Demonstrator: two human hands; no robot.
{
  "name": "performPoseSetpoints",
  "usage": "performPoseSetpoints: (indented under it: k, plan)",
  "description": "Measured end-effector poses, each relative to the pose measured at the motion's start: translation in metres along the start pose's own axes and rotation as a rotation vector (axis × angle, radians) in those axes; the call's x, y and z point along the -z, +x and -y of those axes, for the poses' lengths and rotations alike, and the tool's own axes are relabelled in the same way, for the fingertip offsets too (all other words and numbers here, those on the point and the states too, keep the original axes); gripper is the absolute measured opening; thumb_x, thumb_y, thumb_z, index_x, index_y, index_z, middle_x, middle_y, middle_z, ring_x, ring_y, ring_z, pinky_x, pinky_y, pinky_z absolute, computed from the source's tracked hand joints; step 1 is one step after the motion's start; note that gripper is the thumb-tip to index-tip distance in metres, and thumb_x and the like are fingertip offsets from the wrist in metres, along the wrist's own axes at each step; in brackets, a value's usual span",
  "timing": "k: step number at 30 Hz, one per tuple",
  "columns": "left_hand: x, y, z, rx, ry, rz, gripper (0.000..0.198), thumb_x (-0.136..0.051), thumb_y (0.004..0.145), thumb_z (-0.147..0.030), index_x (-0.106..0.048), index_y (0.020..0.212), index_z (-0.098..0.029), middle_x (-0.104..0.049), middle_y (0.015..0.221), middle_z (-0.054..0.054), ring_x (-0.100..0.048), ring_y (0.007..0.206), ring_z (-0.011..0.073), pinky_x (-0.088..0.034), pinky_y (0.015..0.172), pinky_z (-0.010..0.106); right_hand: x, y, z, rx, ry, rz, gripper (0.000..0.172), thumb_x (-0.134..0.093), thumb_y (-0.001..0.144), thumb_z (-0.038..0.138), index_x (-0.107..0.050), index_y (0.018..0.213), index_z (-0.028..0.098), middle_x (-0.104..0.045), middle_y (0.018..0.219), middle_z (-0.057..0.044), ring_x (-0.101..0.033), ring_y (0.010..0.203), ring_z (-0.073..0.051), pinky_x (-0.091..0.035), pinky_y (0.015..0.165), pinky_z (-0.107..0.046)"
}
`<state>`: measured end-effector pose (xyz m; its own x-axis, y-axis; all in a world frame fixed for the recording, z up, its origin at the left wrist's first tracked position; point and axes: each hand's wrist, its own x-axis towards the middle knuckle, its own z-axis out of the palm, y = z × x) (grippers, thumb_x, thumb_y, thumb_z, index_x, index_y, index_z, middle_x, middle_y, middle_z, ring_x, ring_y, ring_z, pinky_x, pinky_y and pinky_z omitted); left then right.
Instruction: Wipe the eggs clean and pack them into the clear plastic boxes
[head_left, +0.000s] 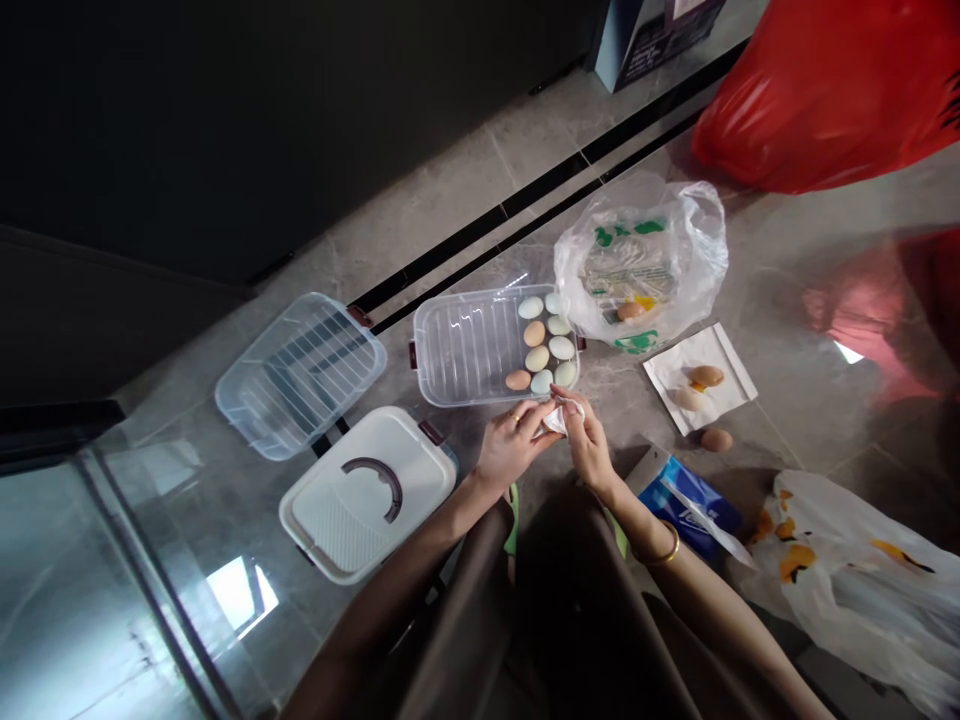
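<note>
My left hand (pixel 512 441) and my right hand (pixel 588 442) meet in front of my knees, fingers closed around a crumpled white tissue (pixel 561 416). Whether an egg is inside the tissue is hidden by the fingers. Just beyond them lies a clear plastic tray (pixel 472 350) with several white, greenish and brown eggs (pixel 537 359) grouped at its right end. To the right, two brown eggs (pixel 706 376), with yellow yolk between them, rest on a white tissue sheet (pixel 679 424). Another brown egg (pixel 717 440) sits on the floor beside that sheet.
A clear plastic bag (pixel 660 260) holds a brown egg and yolk. Left are an empty clear tray (pixel 300 375) and a white-lidded box (pixel 337 530). A blue tissue pack (pixel 690 505), a white bag (pixel 862 570) and a red bag (pixel 832 100) lie on the right.
</note>
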<state>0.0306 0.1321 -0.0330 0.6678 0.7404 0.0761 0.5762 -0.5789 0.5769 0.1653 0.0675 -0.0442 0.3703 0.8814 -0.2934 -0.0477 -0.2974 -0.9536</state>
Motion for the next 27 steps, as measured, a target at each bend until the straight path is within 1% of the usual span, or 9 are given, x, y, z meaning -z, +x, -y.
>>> performPoseSetpoints:
  k: [4,7,11,14,16,19,21,24,27]
  plan:
    - [-0.001,-0.004,-0.007,0.102,-0.145,-0.069,0.042,-0.068,0.085,-0.048,-0.064,0.116,-0.021,-0.072,0.103,0.005,-0.071,0.092,0.0165,-0.057,0.082,0.026,-0.009,0.006,0.001,-0.218,0.261,-0.059,0.043,-0.043,0.095,0.053,-0.065,0.118,0.024,-0.068,0.122,-0.009,-0.062,0.114,-0.023,-0.045,0.105,-0.041]
    - [-0.003,-0.006,-0.014,0.204,-0.254,-0.109,0.041,-0.070,0.083,-0.048,-0.065,0.115,-0.022,-0.072,0.103,0.006,-0.070,0.098,0.0189,-0.058,0.087,0.031,-0.009,0.011,0.008,-0.472,0.538,0.017,0.042,-0.047,0.091,0.053,-0.065,0.117,0.025,-0.073,0.111,-0.007,-0.068,0.100,-0.024,-0.054,0.092,-0.041]
    - [-0.005,-0.003,-0.013,0.171,-0.270,-0.047,0.042,-0.067,0.087,-0.045,-0.062,0.123,-0.024,-0.069,0.119,0.007,-0.068,0.107,0.0190,-0.056,0.093,0.032,-0.004,0.016,0.014,-0.662,0.703,0.057,0.039,-0.055,0.084,0.049,-0.067,0.111,0.023,-0.075,0.099,-0.005,-0.070,0.087,-0.023,-0.058,0.079,-0.038]
    - [-0.003,0.002,-0.011,0.163,-0.064,0.079,0.046,-0.066,0.088,-0.046,-0.060,0.130,-0.027,-0.063,0.128,0.006,-0.071,0.091,0.0142,-0.057,0.080,0.025,-0.003,0.016,0.012,-0.635,0.610,-0.105,0.038,-0.057,0.083,0.048,-0.068,0.111,0.024,-0.074,0.099,-0.003,-0.069,0.085,-0.021,-0.057,0.076,-0.035]
    - [-0.001,0.004,-0.012,0.112,0.064,0.154,0.047,-0.064,0.090,-0.042,-0.056,0.135,-0.028,-0.064,0.126,0.005,-0.071,0.084,0.0127,-0.056,0.076,0.022,-0.003,0.015,0.008,-0.526,0.491,-0.167,0.038,-0.056,0.085,0.050,-0.068,0.110,0.024,-0.074,0.102,-0.003,-0.068,0.091,-0.022,-0.056,0.082,-0.035]
    - [0.000,0.005,-0.018,0.025,0.147,0.192,0.041,-0.057,0.095,-0.035,-0.057,0.134,-0.023,-0.068,0.119,0.007,-0.071,0.090,0.0163,-0.055,0.079,0.024,-0.002,0.013,0.006,-0.315,0.258,-0.164,0.039,-0.053,0.088,0.054,-0.069,0.103,0.022,-0.073,0.102,-0.005,-0.064,0.100,-0.022,-0.049,0.095,-0.036]
    - [-0.001,0.003,-0.020,0.040,0.151,0.187,0.037,-0.056,0.095,-0.036,-0.061,0.128,-0.021,-0.069,0.116,0.009,-0.071,0.089,0.0175,-0.056,0.079,0.025,0.000,0.013,0.006,-0.224,0.130,-0.156,0.038,-0.051,0.089,0.054,-0.069,0.096,0.021,-0.072,0.096,-0.005,-0.063,0.099,-0.023,-0.048,0.094,-0.036]
    - [-0.004,-0.003,-0.018,0.076,0.076,0.195,0.036,-0.058,0.094,-0.038,-0.062,0.126,-0.022,-0.069,0.114,0.008,-0.072,0.087,0.0160,-0.057,0.078,0.024,0.002,0.012,0.010,-0.248,0.133,-0.132,0.038,-0.050,0.090,0.053,-0.069,0.092,0.021,-0.071,0.089,-0.006,-0.064,0.094,-0.024,-0.051,0.088,-0.036]
    - [-0.006,-0.006,-0.015,0.103,-0.024,0.146,0.038,-0.061,0.093,-0.038,-0.060,0.127,-0.023,-0.068,0.118,0.007,-0.072,0.096,0.0173,-0.058,0.085,0.026,-0.002,0.012,0.015,-0.412,0.341,-0.119,0.035,-0.051,0.089,0.049,-0.070,0.103,0.023,-0.074,0.097,-0.006,-0.067,0.096,-0.025,-0.053,0.088,-0.037]
